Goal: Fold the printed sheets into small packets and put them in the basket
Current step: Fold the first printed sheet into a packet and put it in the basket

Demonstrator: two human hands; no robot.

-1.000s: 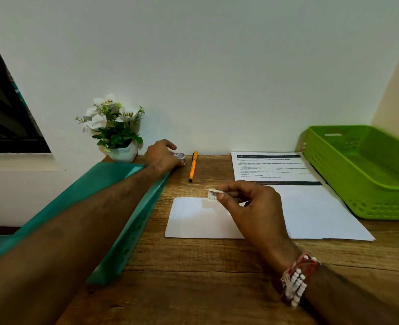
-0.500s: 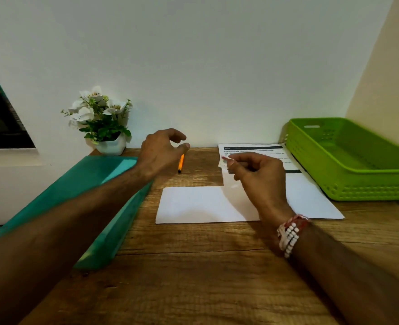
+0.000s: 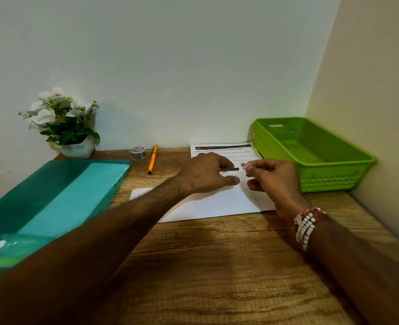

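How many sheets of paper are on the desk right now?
2: a printed sheet at the back, beside the green basket, and a plain white sheet overlapping its near left side. Others may lie beneath them.

A teal folder (image 3: 53,202) lies on the desk (image 3: 217,266), left of the left hand (image 3: 205,174). Beyond that hand sit an orange pen (image 3: 152,159), a tape roll (image 3: 138,153) and potted white flowers (image 3: 65,127).

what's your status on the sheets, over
Right hand pinches small tape piece. Left hand over sheets, holding nothing. Basket empty, unobstructed.
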